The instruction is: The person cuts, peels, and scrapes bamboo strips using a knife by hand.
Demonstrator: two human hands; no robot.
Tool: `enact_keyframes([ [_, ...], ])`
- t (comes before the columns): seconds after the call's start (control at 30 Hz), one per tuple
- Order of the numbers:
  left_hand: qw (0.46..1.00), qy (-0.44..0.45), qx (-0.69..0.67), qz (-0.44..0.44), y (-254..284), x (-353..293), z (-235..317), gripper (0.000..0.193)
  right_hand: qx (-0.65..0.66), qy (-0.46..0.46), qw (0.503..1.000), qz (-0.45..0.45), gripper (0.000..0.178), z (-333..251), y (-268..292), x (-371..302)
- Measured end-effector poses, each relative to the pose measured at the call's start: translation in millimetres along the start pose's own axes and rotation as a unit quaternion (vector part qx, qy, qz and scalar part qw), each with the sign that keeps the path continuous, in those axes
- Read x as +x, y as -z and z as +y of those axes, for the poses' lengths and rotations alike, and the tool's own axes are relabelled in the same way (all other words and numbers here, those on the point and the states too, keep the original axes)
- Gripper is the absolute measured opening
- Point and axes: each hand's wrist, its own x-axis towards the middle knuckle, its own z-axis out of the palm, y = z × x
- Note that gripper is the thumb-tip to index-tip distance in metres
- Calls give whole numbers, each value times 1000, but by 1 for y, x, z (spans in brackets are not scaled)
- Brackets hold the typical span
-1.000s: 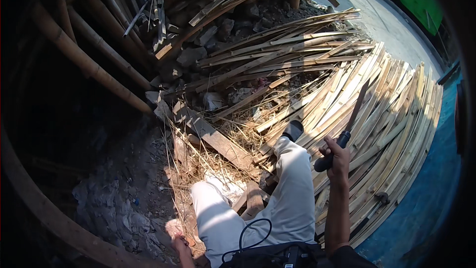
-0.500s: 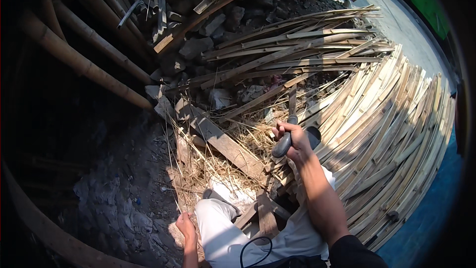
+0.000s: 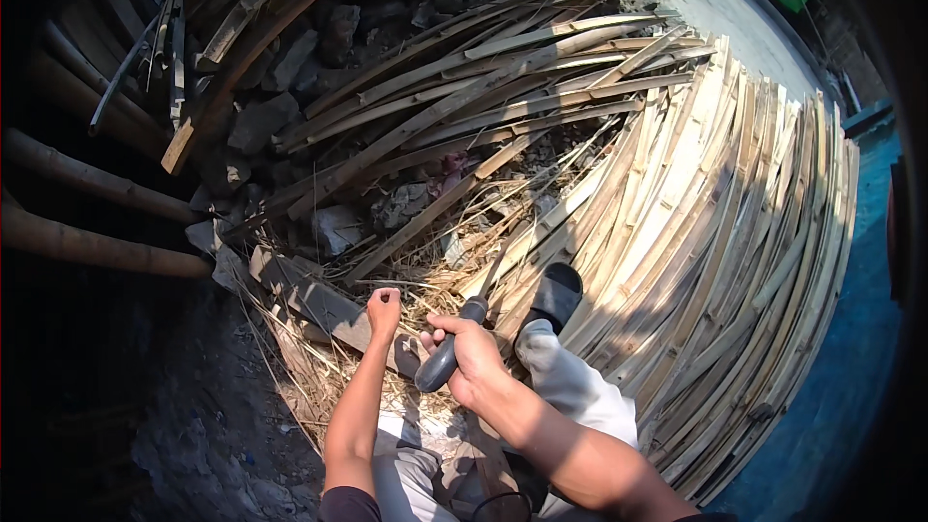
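Bamboo strips heaped over rubble ground, right hand gripping knife handle, left hand fisted.

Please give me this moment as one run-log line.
right hand: holds dark-handled knife | left hand: fisted beside it | around: bamboo strips

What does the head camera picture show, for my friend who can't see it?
A person's right hand grips a dark-handled knife while the left hand holds a thin bamboo strip, above a big heap of split bamboo slats, with a black sandal resting on them.
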Motion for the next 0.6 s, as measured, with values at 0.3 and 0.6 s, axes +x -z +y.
enact_keyframes([
  [0.3,996,58,61,4,-99,120,-18,39,27,-127,991,-18,9,-29,15,1],
  [0.6,994,-14,106,-20,-132,203,-49,48,30,-83,993,79,9,-56,37,-9],
])
